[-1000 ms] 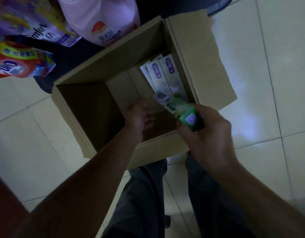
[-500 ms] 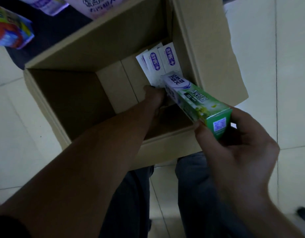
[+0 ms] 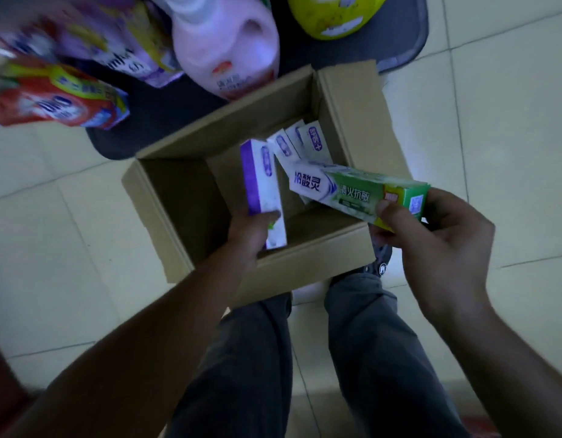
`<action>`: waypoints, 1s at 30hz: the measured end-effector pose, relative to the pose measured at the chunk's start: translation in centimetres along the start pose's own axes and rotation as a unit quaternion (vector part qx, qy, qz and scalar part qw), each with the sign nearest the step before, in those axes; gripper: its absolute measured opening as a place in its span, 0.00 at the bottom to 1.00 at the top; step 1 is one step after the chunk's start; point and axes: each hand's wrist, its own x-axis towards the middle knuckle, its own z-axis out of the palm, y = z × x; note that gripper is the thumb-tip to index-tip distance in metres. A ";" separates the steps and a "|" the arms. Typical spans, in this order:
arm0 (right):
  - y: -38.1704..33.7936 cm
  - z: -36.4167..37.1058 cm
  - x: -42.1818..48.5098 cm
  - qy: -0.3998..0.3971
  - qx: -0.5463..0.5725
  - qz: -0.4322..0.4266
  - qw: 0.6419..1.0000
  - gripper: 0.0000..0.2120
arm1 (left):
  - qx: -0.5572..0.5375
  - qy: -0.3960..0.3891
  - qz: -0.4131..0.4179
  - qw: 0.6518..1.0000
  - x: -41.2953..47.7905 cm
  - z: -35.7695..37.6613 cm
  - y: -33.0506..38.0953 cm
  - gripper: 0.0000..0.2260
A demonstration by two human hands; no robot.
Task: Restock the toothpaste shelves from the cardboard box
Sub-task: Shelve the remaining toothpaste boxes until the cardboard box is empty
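An open cardboard box [image 3: 349, 128] stands on the tiled floor in front of my legs. My left hand [image 3: 249, 230] grips a white and purple toothpaste carton [image 3: 261, 181] by its near end, raised above the box's inside. My right hand [image 3: 431, 235] holds a green and white toothpaste carton [image 3: 352, 192] over the box's near right corner. Three more white and purple cartons [image 3: 300, 145] lean against the far right wall inside the box.
Beyond the box a dark low shelf base [image 3: 166, 112] carries a pink detergent jug [image 3: 224, 45], a yellow jug [image 3: 335, 14], a purple pouch [image 3: 121, 49] and a red pouch [image 3: 52, 99]. Pale floor tiles [image 3: 494, 137] lie on both sides.
My left hand, which was reaching down into the box, has come up gripping a purple carton. My right hand has kept the green carton and turned its printed side up.
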 end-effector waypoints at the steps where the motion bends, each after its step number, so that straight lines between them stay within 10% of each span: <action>1: -1.5 -0.3 -0.5 -0.002 -0.004 0.006 1.000 0.07 | 0.004 0.004 0.007 1.000 -2.5 -2.1 0.5 0.23; 13: -29.1 -5.5 -11.4 -0.114 0.041 -0.124 0.985 0.07 | -0.042 -0.029 0.142 0.988 -33.3 -20.0 12.3 0.30; 30: -56.2 -4.0 -29.0 -0.277 0.098 -0.295 0.909 0.15 | -0.243 -0.109 0.425 0.865 -60.2 -34.6 22.9 0.25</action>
